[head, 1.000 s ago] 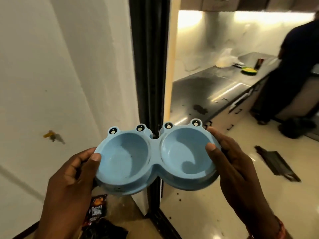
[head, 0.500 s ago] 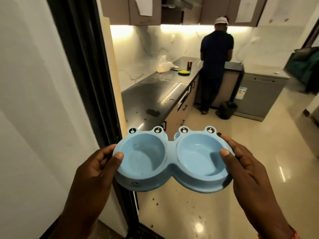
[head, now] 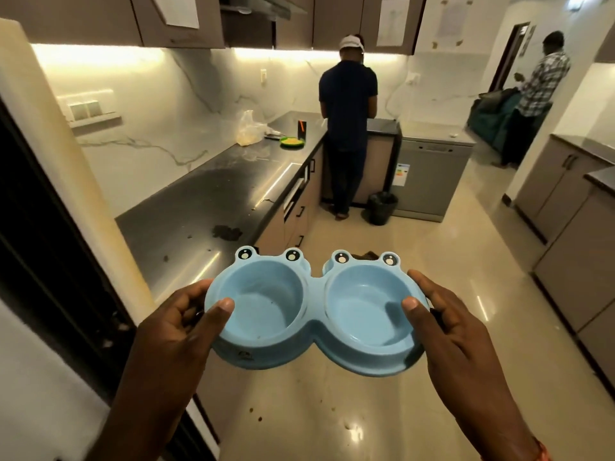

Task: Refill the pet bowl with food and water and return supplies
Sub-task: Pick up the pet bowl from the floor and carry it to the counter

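I carry a light blue double pet bowl (head: 314,314) with frog eyes on its far rim, held level in front of me over the kitchen floor. Both round wells look empty, with a few dark specks in the left one. My left hand (head: 173,331) grips the left end, thumb over the rim. My right hand (head: 456,331) grips the right end the same way.
A dark countertop (head: 206,207) runs along the left, with a plastic bag (head: 248,129), a green plate (head: 292,141) and a dark smear. A person in dark clothes (head: 347,128) stands at its far end beside a black bin (head: 382,207). Another person (head: 535,91) stands by the far doorway. Cabinets (head: 579,234) line the right.
The view has swung from the white wall and dark door frame into the kitchen, and I have come through the doorway. Both hands keep the same grip on the bowl.
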The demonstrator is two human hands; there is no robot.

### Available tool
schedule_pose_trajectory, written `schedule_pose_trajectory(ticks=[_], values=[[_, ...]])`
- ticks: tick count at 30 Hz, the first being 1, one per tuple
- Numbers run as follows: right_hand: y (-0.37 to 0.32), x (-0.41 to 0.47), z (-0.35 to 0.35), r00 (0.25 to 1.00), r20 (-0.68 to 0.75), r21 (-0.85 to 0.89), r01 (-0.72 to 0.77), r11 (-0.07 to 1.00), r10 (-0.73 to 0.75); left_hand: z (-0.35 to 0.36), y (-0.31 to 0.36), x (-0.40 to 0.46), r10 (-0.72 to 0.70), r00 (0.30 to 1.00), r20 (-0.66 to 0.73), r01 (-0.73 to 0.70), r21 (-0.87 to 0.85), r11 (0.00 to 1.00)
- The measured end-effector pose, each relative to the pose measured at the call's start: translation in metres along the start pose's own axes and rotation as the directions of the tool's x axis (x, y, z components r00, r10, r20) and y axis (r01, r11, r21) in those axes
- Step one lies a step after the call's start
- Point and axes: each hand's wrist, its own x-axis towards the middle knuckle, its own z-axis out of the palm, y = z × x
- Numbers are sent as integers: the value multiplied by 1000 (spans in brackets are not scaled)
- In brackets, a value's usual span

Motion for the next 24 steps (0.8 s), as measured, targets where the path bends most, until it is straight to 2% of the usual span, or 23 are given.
schedule_pose_trajectory(ticks=[7,12,19,24], values=[[29,45,-5,992,-14,-109,-126,986,125,42,-16,44,-45,999,23,44,70,997],[46,96,4,990,8,-134,-139,981,141,72,-27,100,-73,996,43,68,113,991],[72,204,47,990,7,-158,-140,977,143,117,-47,219,-114,992,63,107,105,989],[81,290,96,992,4,-168,-121,978,123,118,-57,318,-130,989,72,120,140,983]])
